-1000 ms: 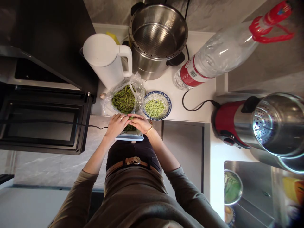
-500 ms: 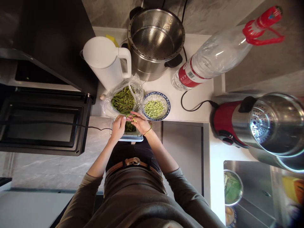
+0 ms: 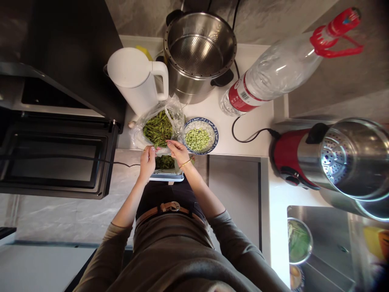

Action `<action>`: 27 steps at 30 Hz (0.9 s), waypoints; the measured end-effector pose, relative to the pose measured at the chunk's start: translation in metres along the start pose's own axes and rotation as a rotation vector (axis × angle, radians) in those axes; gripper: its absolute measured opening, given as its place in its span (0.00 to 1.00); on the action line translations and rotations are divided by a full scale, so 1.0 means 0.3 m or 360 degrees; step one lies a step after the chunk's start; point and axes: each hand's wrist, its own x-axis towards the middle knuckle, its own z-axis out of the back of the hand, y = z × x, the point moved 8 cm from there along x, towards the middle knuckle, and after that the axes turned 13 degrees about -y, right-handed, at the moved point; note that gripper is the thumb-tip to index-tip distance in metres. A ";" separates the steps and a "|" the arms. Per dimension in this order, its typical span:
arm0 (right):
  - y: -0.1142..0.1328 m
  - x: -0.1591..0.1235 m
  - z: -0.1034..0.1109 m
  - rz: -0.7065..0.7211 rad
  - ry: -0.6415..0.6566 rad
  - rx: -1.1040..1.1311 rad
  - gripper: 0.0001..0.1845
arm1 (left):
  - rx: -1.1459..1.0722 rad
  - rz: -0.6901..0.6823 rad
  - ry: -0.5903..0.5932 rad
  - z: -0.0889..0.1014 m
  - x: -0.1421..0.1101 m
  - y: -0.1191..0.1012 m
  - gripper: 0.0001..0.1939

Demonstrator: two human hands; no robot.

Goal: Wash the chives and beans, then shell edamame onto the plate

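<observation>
My left hand [image 3: 148, 161] is closed in a pinch at the near edge of a clear plastic bag [image 3: 178, 106], with what looks like a green soybean pod at its fingertips. Opposite it, my right hand [image 3: 180, 155], with a gold bangle at the wrist, has thumb and fingers drawn together; what they hold is too small to make out. Green soybean pods [image 3: 158, 126] fill the bag. Right of it, a blue-rimmed patterned bowl [image 3: 215, 130] holds shelled green soybeans [image 3: 197, 139]. Below my hands, a tray [image 3: 166, 177] contains dark green pods or husks [image 3: 164, 162].
Behind the bag stand a white jug [image 3: 133, 85] and a steel pot with a perforated insert [image 3: 194, 52]. A large plastic bottle [image 3: 273, 73] and a red-and-steel appliance [image 3: 291, 156] are to the right, above a sink [image 3: 328, 243]. An open oven door [image 3: 57, 158] juts out left.
My right hand has turned from palm-up with fingers spread to a pinch and risen slightly toward the bag. My left hand has shifted slightly left. Green bits near my right fingers no longer show.
</observation>
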 end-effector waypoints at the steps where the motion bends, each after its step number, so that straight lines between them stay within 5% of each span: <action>1: -0.002 0.008 -0.004 -0.0014 -0.0034 -0.0001 0.20 | 0.0000 0.0024 -0.0003 -0.001 0.001 0.009 0.22; 10: -0.016 -0.069 -0.012 0.0126 -0.0039 -0.0140 0.21 | 0.0500 -0.0338 0.0022 -0.038 -0.024 -0.045 0.19; 18: 0.000 -0.108 0.001 0.0154 -0.0011 0.0156 0.18 | 0.0100 0.0154 0.0256 -0.103 -0.045 0.009 0.28; 24: 0.011 -0.124 -0.002 0.0050 0.0021 0.0231 0.20 | 0.0137 -0.0053 0.0398 -0.114 -0.059 -0.035 0.25; 27: 0.014 -0.128 -0.005 -0.0002 -0.0002 0.0308 0.18 | 0.0044 -0.0037 0.0304 -0.107 -0.068 -0.041 0.22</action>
